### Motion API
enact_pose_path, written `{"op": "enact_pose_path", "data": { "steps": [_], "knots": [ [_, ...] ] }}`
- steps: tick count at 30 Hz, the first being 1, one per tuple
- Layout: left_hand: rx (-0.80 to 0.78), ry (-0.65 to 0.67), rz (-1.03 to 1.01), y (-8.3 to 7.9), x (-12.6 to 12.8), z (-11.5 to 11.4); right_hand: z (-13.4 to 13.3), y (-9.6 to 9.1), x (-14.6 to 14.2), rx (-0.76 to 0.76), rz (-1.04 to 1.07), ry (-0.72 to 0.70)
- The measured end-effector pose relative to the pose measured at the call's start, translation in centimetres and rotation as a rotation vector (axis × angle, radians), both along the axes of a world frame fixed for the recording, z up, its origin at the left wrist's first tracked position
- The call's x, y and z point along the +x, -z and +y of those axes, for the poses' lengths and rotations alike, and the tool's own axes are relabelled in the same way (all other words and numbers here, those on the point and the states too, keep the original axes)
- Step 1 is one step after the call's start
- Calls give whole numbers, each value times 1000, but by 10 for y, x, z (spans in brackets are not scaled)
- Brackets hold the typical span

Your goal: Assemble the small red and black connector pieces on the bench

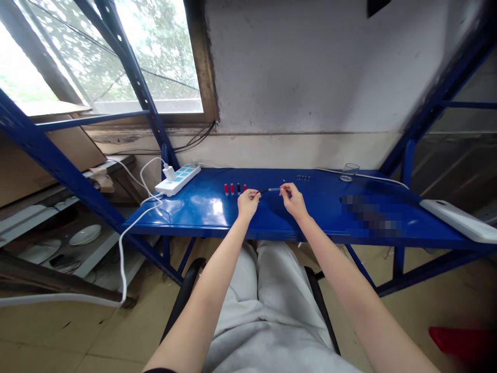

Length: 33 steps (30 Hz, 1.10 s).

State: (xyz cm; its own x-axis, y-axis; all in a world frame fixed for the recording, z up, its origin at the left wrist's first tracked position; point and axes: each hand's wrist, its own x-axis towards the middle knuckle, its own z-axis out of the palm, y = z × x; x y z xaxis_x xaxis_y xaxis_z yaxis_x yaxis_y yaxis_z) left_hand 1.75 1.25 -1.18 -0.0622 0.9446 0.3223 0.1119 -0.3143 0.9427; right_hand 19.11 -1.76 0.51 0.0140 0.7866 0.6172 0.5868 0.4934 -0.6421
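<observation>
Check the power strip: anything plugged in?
Yes: one white plug sits in the power strip near its left end; the other sockets look free.

One pen (272, 190) between two hands; beyond the left hand (248, 202) three red tubes (232, 188), one black tube (238, 187); past the right hand (295, 201) one glass (350, 171)

**Light grey trousers, uncovered arms**

The person is wearing loose, light grey trousers (267, 311), which are filling the lower middle of the frame and creasing softly along both legs. Both forearms (209, 290) are showing uncovered, from the bottom edge up to the centre of the picture. The left hand (248, 203) and the right hand (295, 201) are showing bare as well. At the bottom edge, left of centre, a narrow dark sleeve edge (157, 370) is just peeking in on the left arm.
</observation>
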Motion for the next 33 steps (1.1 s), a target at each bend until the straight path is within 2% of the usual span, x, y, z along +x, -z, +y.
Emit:
{"op": "enact_pose_path", "data": {
  "steps": [8,18,28,33],
  "knots": [
    [-12,2,19,0,0,1,2,2,0,4,72,-41],
    [-3,72,-14,-3,-1,0,14,6,5,-103,368,-195],
    [0,72,0,-8,2,-5,15,7,7,-111,398,-178],
    [35,151,6,-13,4,-12,16,9,7,-178,388,-234]
  ]
}}
